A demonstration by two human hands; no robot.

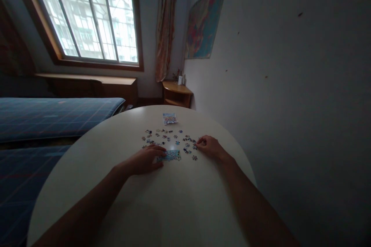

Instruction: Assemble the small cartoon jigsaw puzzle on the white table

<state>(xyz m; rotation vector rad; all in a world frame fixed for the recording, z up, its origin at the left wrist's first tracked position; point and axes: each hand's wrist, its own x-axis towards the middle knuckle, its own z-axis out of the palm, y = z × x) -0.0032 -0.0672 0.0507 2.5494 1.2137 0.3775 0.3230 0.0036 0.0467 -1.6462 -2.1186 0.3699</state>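
Note:
My left hand (149,159) lies on the white round table with its fingers apart, the fingertips resting on the left end of a small joined blue puzzle section (173,155). My right hand (209,146) is at the right edge of the loose puzzle pieces (175,136), its thumb and index finger pinched together at a piece too small to make out clearly. Several loose pieces are spread beyond and to the right of the joined section. One piece (194,158) lies apart, near the section's right side. Behind the pieces is a small picture packet (169,119).
The round table (130,208) stands close to the wall on the right. Beds with blue plaid covers (58,117) are at the left. A wooden corner shelf (177,88) with small items stands beyond the table, beside a curtain (166,27) and a window.

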